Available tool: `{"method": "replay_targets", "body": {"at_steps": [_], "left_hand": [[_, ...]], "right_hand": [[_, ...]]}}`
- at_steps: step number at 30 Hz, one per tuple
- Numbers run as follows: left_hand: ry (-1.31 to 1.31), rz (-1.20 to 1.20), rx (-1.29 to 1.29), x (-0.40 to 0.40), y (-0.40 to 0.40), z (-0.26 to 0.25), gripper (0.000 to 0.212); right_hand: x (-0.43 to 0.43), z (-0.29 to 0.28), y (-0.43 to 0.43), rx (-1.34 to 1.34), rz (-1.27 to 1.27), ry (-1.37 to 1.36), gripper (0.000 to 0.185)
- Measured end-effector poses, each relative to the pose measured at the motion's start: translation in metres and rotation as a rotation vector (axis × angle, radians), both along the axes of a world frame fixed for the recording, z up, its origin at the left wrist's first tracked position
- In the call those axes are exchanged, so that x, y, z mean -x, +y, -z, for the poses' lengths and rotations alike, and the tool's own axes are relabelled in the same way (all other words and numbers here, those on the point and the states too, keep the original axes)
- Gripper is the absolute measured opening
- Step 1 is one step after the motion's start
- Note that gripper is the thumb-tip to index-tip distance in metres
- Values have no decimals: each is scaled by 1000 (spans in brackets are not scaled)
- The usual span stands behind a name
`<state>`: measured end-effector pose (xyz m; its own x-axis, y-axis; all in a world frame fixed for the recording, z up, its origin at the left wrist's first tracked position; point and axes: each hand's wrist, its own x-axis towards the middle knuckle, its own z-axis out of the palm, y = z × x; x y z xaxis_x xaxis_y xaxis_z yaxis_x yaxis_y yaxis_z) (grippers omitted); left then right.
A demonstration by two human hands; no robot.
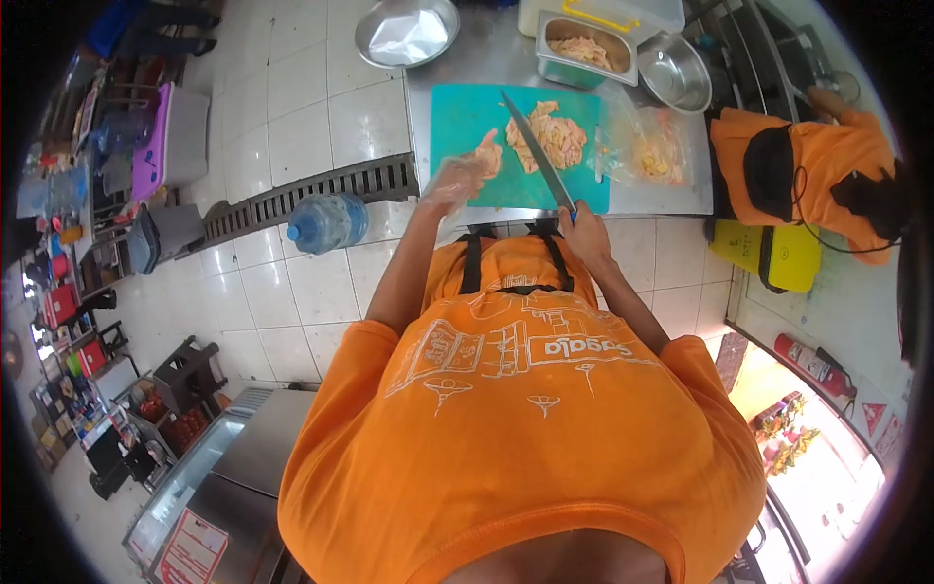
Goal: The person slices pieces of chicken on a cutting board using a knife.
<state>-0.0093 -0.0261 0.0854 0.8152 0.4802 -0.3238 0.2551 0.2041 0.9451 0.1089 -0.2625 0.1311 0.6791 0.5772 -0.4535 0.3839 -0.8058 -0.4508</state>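
Note:
My left hand point(454, 182), in a clear plastic glove, grips a piece of pale raw meat point(487, 155) over the left part of a turquoise cutting board point(467, 109). In my bare right hand point(585, 232) is the handle of a long knife point(541, 157). Its blade slants up and left across the board, tip near the far edge. Just right of the blade lies a heap of sliced raw meat point(560, 139), partly covered by the blade. A clear plastic bag point(653, 150) with pale and orange pieces inside rests at the board's right side.
Behind the board stand a steel pan point(587, 77) holding meat strips, a steel bowl point(675, 71) and another bowl point(368, 40) with a white sheet inside. A co-worker in orange point(824, 171) is close on the right. A large water bottle point(328, 223) lies left of the table.

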Motion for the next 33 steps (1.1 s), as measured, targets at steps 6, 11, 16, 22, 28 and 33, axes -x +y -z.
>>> {"method": "replay_targets", "body": {"at_steps": [6,11,16,22,28,33], "left_hand": [[463,379,-383,7,7,37,42],[404,335,-1151,38,3,64,23],[448,50,-861,34,-22,27,28],[283,219,-995,33,-25,10,19],[295,286,-1098,29,-26,57,16],[313,223,-956,26,-26,48,13]], "right_hand": [[14,-3,-17,123,-178,1,37],[17,-9,-11,156,-154,-1,35],[16,-7,-25,166,-240,20,35],[13,7,-6,160,-273,26,34],[17,26,69,17,-316,36,30],[27,33,146,-89,-381,-27,25]]}}
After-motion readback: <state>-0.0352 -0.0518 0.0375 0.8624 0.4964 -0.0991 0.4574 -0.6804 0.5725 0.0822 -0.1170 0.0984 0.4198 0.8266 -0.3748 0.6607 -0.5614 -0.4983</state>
